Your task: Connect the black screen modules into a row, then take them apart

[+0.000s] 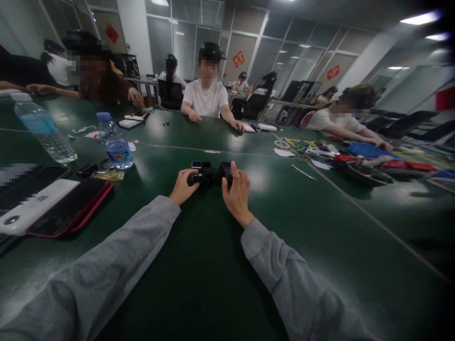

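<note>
Head view, hands point(185, 185) point(239, 195) touching blocky black devices point(206, 173) point(225, 169), table point(213, 265) (glossy green)

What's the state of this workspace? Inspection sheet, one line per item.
Surface: green tabletop, glossy, light reflections, seams visible.
Job's things: left black device and right black device, side by side with a gap; exact type unclear.
Clutter: two water bottles, white phone and red-cased phone at left; wrench at right.
Hands: left hand grips the left device; right hand touches the right one, index finger raised, grip partly hidden.
Cables: yellow cables tangled in the right-hand pile; ends untraceable.
Surroundings: co-worker in white T-shirt seated opposite; others nearby.
</note>
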The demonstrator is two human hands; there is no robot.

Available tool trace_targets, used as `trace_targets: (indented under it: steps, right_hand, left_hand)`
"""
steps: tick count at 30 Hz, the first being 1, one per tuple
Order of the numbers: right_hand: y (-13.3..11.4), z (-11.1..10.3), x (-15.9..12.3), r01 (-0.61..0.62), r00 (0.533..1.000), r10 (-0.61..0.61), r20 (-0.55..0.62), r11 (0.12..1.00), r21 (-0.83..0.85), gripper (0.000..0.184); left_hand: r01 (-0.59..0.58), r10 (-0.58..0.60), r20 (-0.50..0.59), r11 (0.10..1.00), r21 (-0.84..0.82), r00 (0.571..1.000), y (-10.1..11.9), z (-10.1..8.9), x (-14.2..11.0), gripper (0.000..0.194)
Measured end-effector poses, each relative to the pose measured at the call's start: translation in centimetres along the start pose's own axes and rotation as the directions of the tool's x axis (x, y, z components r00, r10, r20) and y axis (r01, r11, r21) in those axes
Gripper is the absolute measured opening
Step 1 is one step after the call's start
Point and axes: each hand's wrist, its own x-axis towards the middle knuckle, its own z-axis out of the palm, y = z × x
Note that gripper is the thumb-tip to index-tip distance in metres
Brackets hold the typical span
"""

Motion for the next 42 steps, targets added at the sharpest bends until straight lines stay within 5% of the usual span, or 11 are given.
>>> trace_targets:
  steps: [4, 8, 15, 21, 27, 35, 42]
  right_hand:
    - [1.3, 1.0, -0.1, -0.128, 0.992, 0.129, 0.010, 0.990, -0.059, 0.047]
    - [2.6, 2.3, -0.2, -0.180, 0.978, 0.185, 0.093, 0.982, -0.052, 0.045]
    - [2.9, 2.9, -0.3, -0.169, 0.969, 0.144, 0.200, 0.979, 0.111, 0.044]
    - [2.1, 2.6, -0.1, -0.091, 0.970, 0.066, 0.236, 0.991, 0.097, 0.047]
    - [1.3, 1.7, 0.3, -0.038, 0.998, 0.034, 0.061, 0.997, 0.073, 0.059]
    - [-0.7, 0.2, -0.1, 0.234, 0.963, -0.246, 0.107, 0.966, 0.112, 0.053]
    - [-0.5, 0.9, 0.0, 0.064, 0.983, -0.070, 0.169, 0.997, 0.041, 0.041]
  left_hand:
    - [0.037, -0.037, -0.017, 0.999, 0.007, 0.999, 0.6, -0.2, -0.1, 0.051]
    - [-0.015, 0.031, -0.083, 0.981, 0.191, 0.996, 2.2, -0.4, -0.3, 0.051]
    - [-0.194, 0.158, 0.137, 0.930, 0.313, 0.978, 3.6, -0.2, -0.5, 0.055]
    - [-0.236, 0.173, 0.209, 0.913, 0.332, 0.963, 3.1, 0.1, -0.5, 0.054]
    - [-0.180, 0.163, 0.077, 0.931, 0.317, 0.984, 3.5, -0.1, -0.4, 0.061]
    - [0.059, -0.029, -0.135, 0.973, 0.224, 0.990, 2.2, -0.2, -0.1, 0.057]
    - [0.006, 0.013, -0.080, 0.972, 0.236, 0.997, 3.2, -0.6, 0.0, 0.039]
